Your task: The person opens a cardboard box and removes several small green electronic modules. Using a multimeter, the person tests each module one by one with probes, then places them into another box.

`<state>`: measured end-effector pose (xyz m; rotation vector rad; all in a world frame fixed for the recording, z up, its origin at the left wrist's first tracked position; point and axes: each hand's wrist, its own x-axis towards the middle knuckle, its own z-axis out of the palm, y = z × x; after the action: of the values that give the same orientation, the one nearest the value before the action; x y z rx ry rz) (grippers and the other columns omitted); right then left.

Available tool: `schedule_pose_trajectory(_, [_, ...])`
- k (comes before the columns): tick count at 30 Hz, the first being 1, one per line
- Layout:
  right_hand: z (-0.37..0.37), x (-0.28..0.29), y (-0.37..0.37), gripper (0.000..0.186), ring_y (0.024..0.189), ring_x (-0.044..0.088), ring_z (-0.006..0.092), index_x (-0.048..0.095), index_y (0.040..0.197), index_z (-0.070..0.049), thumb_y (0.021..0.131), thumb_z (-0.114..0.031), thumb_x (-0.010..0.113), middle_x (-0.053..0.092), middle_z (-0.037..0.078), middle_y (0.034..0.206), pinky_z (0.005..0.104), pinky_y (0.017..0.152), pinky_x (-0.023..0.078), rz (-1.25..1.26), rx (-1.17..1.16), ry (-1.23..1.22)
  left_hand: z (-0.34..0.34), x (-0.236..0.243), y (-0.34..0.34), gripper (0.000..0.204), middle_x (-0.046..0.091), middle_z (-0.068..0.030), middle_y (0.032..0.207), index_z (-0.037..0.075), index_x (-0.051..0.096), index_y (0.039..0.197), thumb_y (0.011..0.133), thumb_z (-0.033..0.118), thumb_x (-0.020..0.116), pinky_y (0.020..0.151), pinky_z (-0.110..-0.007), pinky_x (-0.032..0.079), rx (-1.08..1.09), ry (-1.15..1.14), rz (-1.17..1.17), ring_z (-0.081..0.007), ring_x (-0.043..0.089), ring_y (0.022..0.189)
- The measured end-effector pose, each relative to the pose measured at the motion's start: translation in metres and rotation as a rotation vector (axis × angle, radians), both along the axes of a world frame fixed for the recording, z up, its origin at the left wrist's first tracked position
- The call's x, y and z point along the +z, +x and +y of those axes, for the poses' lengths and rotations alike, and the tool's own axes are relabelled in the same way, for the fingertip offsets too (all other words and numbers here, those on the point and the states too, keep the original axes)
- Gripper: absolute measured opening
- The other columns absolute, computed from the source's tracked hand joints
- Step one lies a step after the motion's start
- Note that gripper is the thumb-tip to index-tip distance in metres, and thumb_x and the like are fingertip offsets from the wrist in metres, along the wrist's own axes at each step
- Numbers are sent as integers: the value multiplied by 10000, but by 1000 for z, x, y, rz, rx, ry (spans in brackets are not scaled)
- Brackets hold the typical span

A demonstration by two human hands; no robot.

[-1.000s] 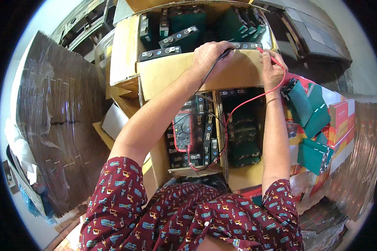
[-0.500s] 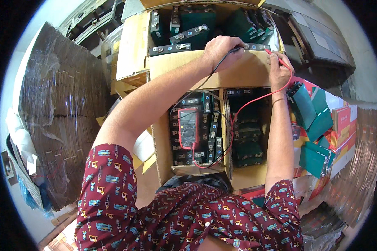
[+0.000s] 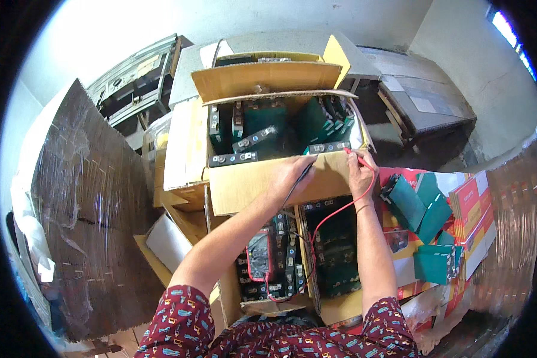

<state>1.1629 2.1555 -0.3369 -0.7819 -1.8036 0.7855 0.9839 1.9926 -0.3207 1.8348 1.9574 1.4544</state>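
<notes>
Overall, in the head view, the two hands are apart, the left hand pinching a slim black probe and the right hand gripping a thin red probe, both at a dark, slab-shaped green cell just beyond the smooth tan cardboard flap; whether the tips touch its metal terminals, I cannot tell. Nearer and left, a rectangular red-rimmed multimeter lies on packed cells, trailing flexible leads, while on the right flat-sided green blocks sit on glossy printed cartons.
</notes>
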Motion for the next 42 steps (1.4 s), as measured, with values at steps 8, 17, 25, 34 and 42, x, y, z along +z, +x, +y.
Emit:
schedule_pose_trajectory(8, [-57, 14, -26, 216, 855, 705, 127, 725, 1132, 34, 1033, -153, 685, 755, 76, 998, 279, 782, 567, 126, 174, -129, -108, 10, -48, 257, 753, -126, 963, 38, 740, 1216, 967, 29, 679, 836, -324, 572, 322, 72, -109, -203, 729, 901])
schedule_pose_trajectory(17, [-132, 28, -77, 240, 967, 719, 139, 763, 1157, 15, 1030, -173, 686, 789, 99, 1064, 287, 816, 551, 92, 467, -218, -183, 11, -64, 207, 737, -49, 935, -22, 727, 1197, 1030, 83, 664, 775, -257, 540, 557, 115, -160, -86, 652, 856])
schedule_pose_trajectory(25, [-179, 74, 39, 210, 800, 714, 161, 680, 1202, 60, 1049, -56, 596, 764, 142, 993, 300, 768, 602, 334, 26, -133, -268, 20, -17, 245, 755, -99, 1023, -55, 692, 1250, 1046, 73, 643, 808, -271, 547, 508, -4, -477, -110, 660, 870])
schedule_pose_trajectory(34, [-258, 35, 188, 251, 757, 629, 179, 639, 1220, 55, 1047, -116, 579, 694, 119, 897, 334, 743, 544, 389, -561, -334, -307, 4, 66, 260, 760, -115, 1038, -64, 674, 1241, 1034, 91, 651, 850, -281, 551, 240, -288, -714, -127, 684, 930])
schedule_pose_trajectory(42, [-300, 16, 240, 229, 666, 613, 165, 656, 1102, 51, 1042, -156, 578, 661, 94, 778, 295, 632, 515, 385, -667, -350, -290, 15, 111, 245, 780, -128, 982, -60, 699, 1204, 1008, 81, 663, 771, -288, 578, -15, -420, -682, -133, 714, 845])
